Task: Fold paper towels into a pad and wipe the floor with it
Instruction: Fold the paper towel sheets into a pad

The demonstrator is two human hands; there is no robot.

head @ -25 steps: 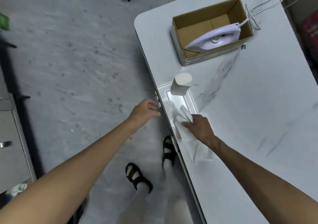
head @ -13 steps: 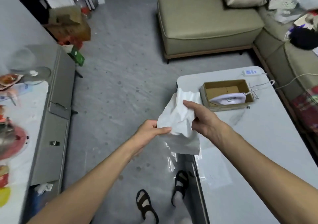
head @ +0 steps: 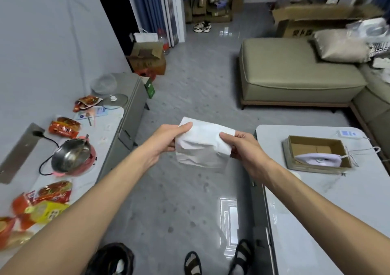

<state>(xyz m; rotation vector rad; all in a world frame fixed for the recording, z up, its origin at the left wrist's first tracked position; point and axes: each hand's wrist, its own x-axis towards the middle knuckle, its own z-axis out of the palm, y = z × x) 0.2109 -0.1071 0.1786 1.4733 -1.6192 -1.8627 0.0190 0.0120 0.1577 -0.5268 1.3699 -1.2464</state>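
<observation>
The towels [head: 202, 146] hang in the air just left of the table [head: 316, 211], loosely doubled and rumpled, not yet a flat pad. The left hand [head: 166, 139] and right hand [head: 244, 148] each pinch an upper corner, fingers [head: 185, 126] curled on the paper. Folding looks half done and the wiping is all left. The grey floor [head: 190, 200] below shows dark spots. On the table sits a box [head: 312, 146] with an iron [head: 318, 159], and a sofa [head: 295, 78] stands beyond it.
</observation>
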